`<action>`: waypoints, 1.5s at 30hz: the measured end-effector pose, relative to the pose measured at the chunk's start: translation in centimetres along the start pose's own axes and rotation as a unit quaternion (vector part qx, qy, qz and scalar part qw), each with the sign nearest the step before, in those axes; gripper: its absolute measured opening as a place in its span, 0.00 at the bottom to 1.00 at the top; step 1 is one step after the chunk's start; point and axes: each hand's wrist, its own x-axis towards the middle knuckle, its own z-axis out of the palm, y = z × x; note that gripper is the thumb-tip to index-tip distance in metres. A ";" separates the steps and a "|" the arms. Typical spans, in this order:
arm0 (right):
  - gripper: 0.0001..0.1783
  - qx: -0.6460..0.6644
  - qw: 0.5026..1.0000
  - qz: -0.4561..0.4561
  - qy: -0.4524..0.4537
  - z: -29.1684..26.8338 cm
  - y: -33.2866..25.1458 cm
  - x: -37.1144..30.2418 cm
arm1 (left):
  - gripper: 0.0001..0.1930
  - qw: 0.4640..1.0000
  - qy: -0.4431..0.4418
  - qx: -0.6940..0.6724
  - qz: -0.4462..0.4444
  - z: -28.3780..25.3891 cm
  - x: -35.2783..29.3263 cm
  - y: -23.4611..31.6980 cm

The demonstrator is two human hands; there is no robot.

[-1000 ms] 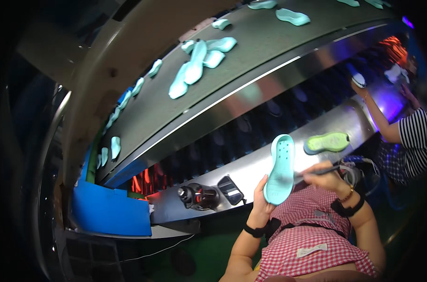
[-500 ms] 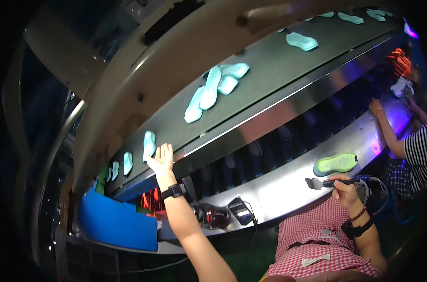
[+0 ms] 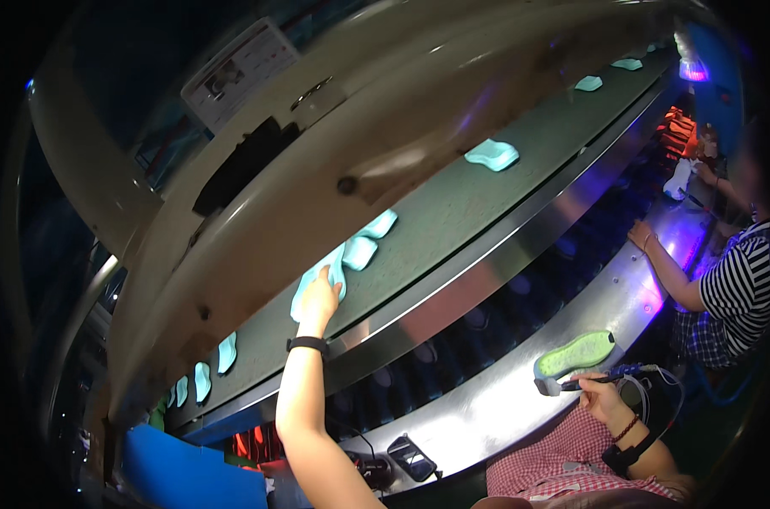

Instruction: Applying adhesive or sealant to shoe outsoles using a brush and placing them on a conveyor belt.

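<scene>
My left hand (image 3: pixel 319 303) reaches over the conveyor belt (image 3: pixel 453 233), its fingers closed round a pale turquoise shoe sole (image 3: pixel 337 265) in a small pile. Another turquoise sole (image 3: pixel 362 253) lies against that pile, just beyond my fingers. My right hand (image 3: pixel 602 399) grips a brush (image 3: pixel 578 384) by its dark handle; thin tubes run from the handle's rear end. The brush's flat, pale head hangs beside a yellow-green shoe sole (image 3: pixel 576 353), which rests on the metal worktop (image 3: pixel 453 424).
More turquoise soles lie along the belt, one (image 3: pixel 493 155) farther right and one (image 3: pixel 227 352) at left. A dark device with a screen (image 3: pixel 412 458) sits on the worktop. A co-worker (image 3: pixel 733 271) works at right. A blue panel (image 3: pixel 190 467) stands at lower left.
My left hand has moved from beside a single sole to the pile and closed on a sole there. My right hand still holds the brush. The soles appear shifted left and down in view.
</scene>
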 end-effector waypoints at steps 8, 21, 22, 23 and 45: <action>0.09 0.018 0.999 0.026 0.017 -1.6 -1.5 2.4 | 0.26 0.981 -0.079 0.048 -0.170 1.1 4.2 2.1; 0.08 0.088 0.988 0.022 0.123 -6.7 -2.6 1.2 | 0.25 0.979 -0.049 0.131 -0.148 5.9 11.5 4.1; 0.08 0.089 0.987 0.019 0.130 -6.9 -2.8 1.1 | 0.23 0.989 -0.052 0.100 -0.096 5.7 11.7 3.5; 0.07 0.090 0.986 0.016 0.138 -7.1 -2.9 1.0 | 0.22 0.995 -0.055 0.070 -0.044 5.8 12.0 2.9; 0.07 0.005 0.994 0.007 0.106 -7.1 -0.9 1.2 | 0.30 0.950 -0.134 0.184 -0.213 -0.6 -1.4 -5.2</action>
